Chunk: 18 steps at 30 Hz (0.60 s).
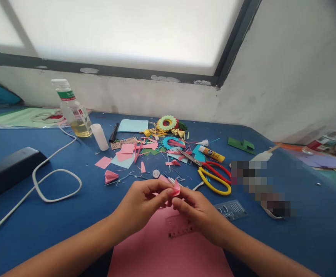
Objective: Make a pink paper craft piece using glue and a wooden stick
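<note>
Between the fingertips of my left hand (144,200) and my right hand (198,209) is a small folded piece of pink paper (176,188). Both hands pinch it just above a large pink sheet (168,254) at the table's front edge. A clear ruler stencil (233,210) lies partly under my right hand. Just beyond it are scissors (215,179) with red and yellow handles, blades apart. Another folded pink paper piece (111,176) rests on the table to the left, and a small round whitish disc (156,174) sits ahead of my hands.
Paper scraps (124,154) are strewn across the blue table (78,227). A glue stick (211,153), a black marker (114,132) and notched paper rings (167,123) lie among them. At left stand a bottle (77,115) and a white tube (99,137), near a looping white cable (37,188).
</note>
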{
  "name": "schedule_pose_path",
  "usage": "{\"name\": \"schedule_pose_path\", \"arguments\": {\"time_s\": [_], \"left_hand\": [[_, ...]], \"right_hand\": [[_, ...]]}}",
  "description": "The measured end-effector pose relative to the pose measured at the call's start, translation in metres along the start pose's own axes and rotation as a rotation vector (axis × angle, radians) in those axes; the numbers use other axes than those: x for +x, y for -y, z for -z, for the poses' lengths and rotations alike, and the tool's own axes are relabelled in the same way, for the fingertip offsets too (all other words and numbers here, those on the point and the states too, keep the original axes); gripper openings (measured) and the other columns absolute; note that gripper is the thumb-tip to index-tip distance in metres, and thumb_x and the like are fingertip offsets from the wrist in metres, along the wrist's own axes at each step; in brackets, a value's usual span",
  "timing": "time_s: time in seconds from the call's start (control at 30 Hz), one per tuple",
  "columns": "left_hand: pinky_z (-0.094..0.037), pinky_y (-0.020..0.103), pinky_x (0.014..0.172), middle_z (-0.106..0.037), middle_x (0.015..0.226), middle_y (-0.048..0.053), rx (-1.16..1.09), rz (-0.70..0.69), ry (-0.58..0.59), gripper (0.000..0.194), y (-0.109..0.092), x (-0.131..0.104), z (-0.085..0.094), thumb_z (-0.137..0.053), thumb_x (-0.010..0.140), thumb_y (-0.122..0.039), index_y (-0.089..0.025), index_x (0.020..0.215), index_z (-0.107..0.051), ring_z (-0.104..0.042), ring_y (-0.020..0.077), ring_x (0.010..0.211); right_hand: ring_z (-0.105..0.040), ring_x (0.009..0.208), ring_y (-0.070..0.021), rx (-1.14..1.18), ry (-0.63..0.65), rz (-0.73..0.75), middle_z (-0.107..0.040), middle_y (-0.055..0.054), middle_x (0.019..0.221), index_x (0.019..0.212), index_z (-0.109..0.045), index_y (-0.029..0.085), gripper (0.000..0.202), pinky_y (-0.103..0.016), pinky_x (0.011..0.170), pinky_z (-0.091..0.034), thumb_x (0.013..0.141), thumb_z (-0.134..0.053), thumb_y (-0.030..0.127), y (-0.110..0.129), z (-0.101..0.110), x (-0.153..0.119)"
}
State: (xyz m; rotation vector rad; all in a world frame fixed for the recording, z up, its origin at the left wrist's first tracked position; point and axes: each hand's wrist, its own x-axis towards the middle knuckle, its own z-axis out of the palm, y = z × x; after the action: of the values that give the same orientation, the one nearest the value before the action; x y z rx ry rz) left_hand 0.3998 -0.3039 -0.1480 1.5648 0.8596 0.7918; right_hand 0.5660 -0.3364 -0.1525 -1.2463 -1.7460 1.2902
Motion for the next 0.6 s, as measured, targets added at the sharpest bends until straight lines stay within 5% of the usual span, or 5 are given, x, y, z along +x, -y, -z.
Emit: {"name": "schedule_pose_path", "arguments": {"time_s": [0.2,0.43,0.6], "left_hand": [[-0.052,0.023,0.061,-0.068,0.075,0.005,0.040,0.005,-0.023,0.014,-0.0010,0.0002,-0.0029,-0.059,0.076,-0.026,-0.015,0.080,-0.067,-0.062,0.0130,0.068],[-0.047,0.016,0.052,-0.063,0.068,-0.001,-0.102,0.090,-0.094,0.005,-0.0063,0.0014,-0.0022,-0.058,0.073,-0.019,-0.015,0.073,-0.054,-0.056,0.0072,0.057],[-0.045,0.016,0.052,-0.062,0.069,-0.001,-0.077,0.146,-0.053,0.014,-0.0040,0.0045,-0.0006,-0.061,0.073,-0.023,-0.016,0.084,-0.054,-0.054,0.0071,0.058]], "right_hand": [[-0.043,0.060,-0.0103,-0.010,-0.054,-0.044,-0.048,0.001,0.069,0.079,-0.053,0.017,0.034,-0.021,0.051,-0.036,0.086,-0.043,0.049,-0.0044,0.0044,0.0013],[-0.046,0.061,-0.0106,-0.114,-0.099,0.017,-0.050,0.002,0.068,0.077,-0.052,0.017,0.019,-0.022,0.055,-0.035,0.089,-0.040,0.025,-0.0066,0.0054,0.0031],[-0.039,0.056,-0.0099,-0.169,-0.089,0.038,-0.045,0.004,0.059,0.063,-0.045,0.017,0.023,-0.023,0.051,-0.029,0.085,-0.043,0.020,-0.0057,0.0074,0.0031]]}}
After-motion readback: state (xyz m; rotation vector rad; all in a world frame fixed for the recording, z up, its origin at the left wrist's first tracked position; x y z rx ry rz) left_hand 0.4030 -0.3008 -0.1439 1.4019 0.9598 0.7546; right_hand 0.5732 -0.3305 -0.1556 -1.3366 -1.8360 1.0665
